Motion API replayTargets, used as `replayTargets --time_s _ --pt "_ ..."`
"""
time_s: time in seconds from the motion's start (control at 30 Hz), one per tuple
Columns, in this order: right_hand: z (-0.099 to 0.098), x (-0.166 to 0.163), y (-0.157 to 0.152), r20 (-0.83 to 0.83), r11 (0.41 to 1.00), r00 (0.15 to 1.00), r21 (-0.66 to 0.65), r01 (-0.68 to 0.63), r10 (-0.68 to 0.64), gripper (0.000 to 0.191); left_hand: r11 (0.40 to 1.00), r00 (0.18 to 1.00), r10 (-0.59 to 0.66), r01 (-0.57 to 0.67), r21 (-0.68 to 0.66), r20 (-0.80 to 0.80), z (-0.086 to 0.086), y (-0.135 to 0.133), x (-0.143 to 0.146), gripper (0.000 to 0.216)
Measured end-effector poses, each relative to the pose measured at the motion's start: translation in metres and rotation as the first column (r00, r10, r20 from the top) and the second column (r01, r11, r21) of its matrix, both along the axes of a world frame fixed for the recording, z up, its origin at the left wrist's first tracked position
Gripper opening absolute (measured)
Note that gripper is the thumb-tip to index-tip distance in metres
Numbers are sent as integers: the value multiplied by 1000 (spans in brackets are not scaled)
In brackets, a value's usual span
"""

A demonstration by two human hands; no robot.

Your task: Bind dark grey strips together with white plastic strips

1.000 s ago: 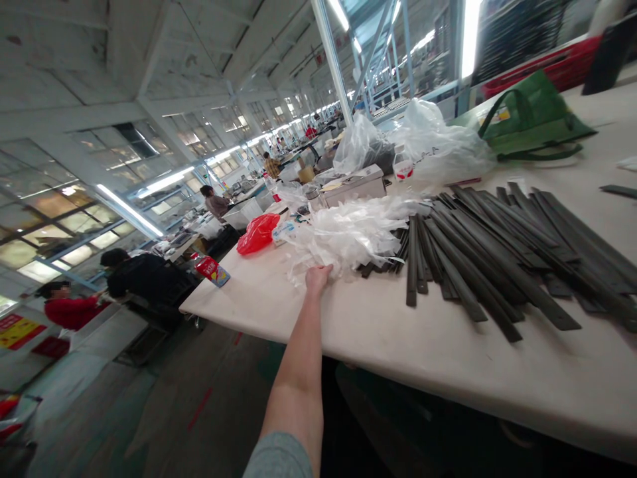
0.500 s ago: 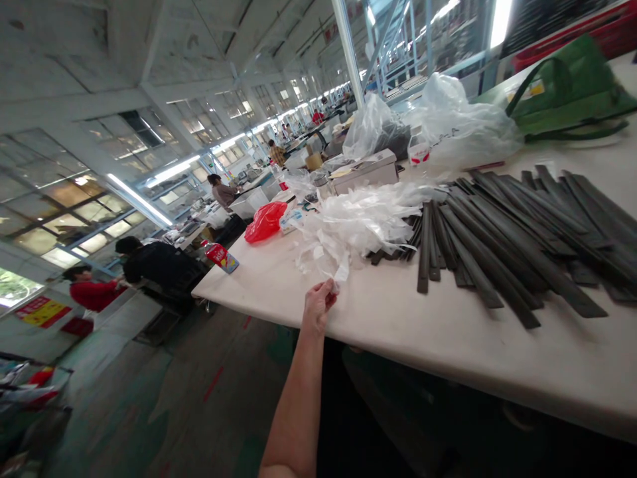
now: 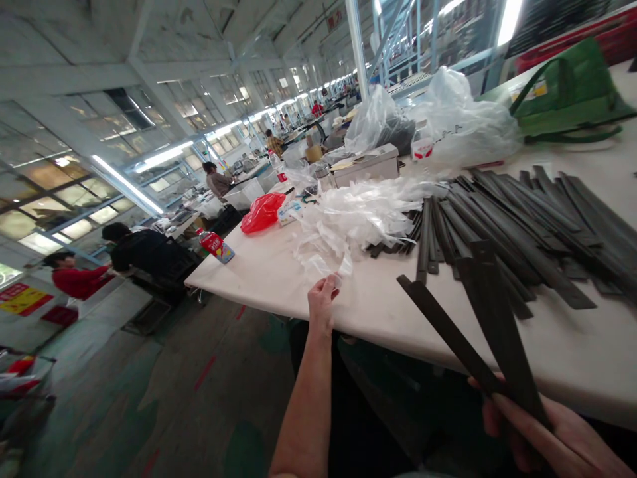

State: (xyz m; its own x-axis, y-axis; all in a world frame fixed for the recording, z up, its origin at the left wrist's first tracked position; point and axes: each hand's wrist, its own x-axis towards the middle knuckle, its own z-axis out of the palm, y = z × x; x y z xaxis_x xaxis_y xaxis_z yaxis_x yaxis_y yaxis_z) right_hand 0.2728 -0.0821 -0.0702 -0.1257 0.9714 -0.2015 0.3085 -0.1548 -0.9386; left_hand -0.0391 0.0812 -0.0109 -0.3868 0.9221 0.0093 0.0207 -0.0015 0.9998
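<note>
My left hand [image 3: 322, 300] is closed in a pinch at the table's front edge, on the near end of a thin white plastic strip [image 3: 318, 265]. That strip trails from a loose heap of white plastic strips [image 3: 365, 209]. My right hand [image 3: 557, 431], low at the right, is wrapped around dark flat strips [image 3: 497, 325] that fan apart at their far ends. They point up and away, over the table edge. Behind them a big pile of similar dark strips [image 3: 527, 232] lies on the table; their material I cannot tell.
The pale table [image 3: 269, 282] also bears a red plastic bag [image 3: 263, 212], a red bottle [image 3: 215, 245] near the left corner, a grey box [image 3: 365, 166], clear plastic bags [image 3: 468, 126] and a green bag [image 3: 572, 93]. Other people [image 3: 144, 255] sit at tables further left.
My right hand has come into view at the lower right with dark strips in it. My left hand stays pinched on the white strip, slightly further right in the picture.
</note>
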Motion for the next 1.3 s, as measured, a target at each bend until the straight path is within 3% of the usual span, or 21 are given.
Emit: replayTargets --time_s 0.1,0.17,0.3,0.4,0.57,0.73,0.93,1.03,1.13,1.3 --pt "31 -12 6 -49 995 997 -77 -63 59 49 1000 999 -5 6 29 -40 -3 -5 4 47" --pt "56 -21 17 -77 998 996 -47 -44 40 51 999 1000 -27 28 24 -10 -6 -8 6 46" --pt "101 -49 59 -189 998 980 29 -56 60 57 999 982 -44 45 -1 185 -12 -20 11 45" --pt "119 -79 96 -287 997 955 -8 -83 77 58 1000 975 -14 10 18 224 -13 -33 13 41" --pt "109 -140 140 -407 977 912 -166 -138 59 42 1000 973 -5 3 8 231 -13 -51 10 36" --pt "82 -174 160 -348 944 936 -290 -157 48 29 1000 980 6 -2 -18 199 -25 -65 -5 39" --pt "67 -185 160 -202 968 976 -219 -126 82 27 991 949 125 -136 17 288 -29 -86 -25 34" --pt "69 -188 157 -132 981 986 -154 -118 98 28 965 842 200 -258 49 501 -18 -94 -31 29" --pt "80 -184 152 -69 988 992 -109 -113 106 29 957 691 202 -289 10 694 -4 -100 -36 26" --pt "94 -151 124 5 979 979 16 -203 203 46 956 548 199 -291 -38 812 18 -103 -37 17"
